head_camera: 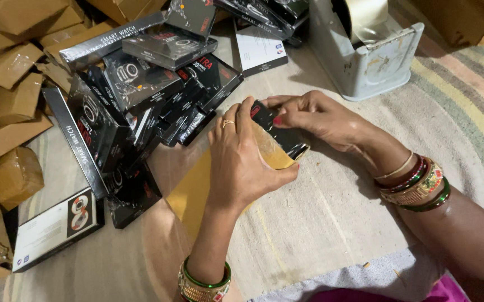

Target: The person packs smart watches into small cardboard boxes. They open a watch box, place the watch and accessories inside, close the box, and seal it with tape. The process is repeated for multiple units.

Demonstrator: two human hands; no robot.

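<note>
1. Nearest the camera, at the bottom edge, sits the left wrist with its green and gold bangles [204, 284], and just right of it a strip of pink cloth [387, 293] at the person's lap.
2. Far left, brown paper-wrapped parcels [12, 84] lie heaped on the striped mat [337, 223]; one small wrapped parcel [17, 174] lies apart, lower down.
3. Below them a flat box with a white face [57, 226] rests on the mat.
4. Next comes a loose pile of black boxes [141, 95], tilted and overlapping, leaning on each other.
5. A sheet of brown paper [194, 193] lies on the mat just right of the pile, running under the hands.
6. The left hand [242, 162] is closed over the paper and the near side of a small black box [278, 131], fingers pressed down on it, a ring on one finger.
7. The small black box is held between both hands, above the mat in the middle of the view, partly wrapped in the brown paper.
8. The right hand [317, 117] pinches the far end of the box with fingertips and thumb.
9. Behind the hands stands a grey tape holder [365, 61] with a roll of brown tape [362, 14].
10. Farthest right, the right wrist wears stacked bangles [415, 184].
</note>
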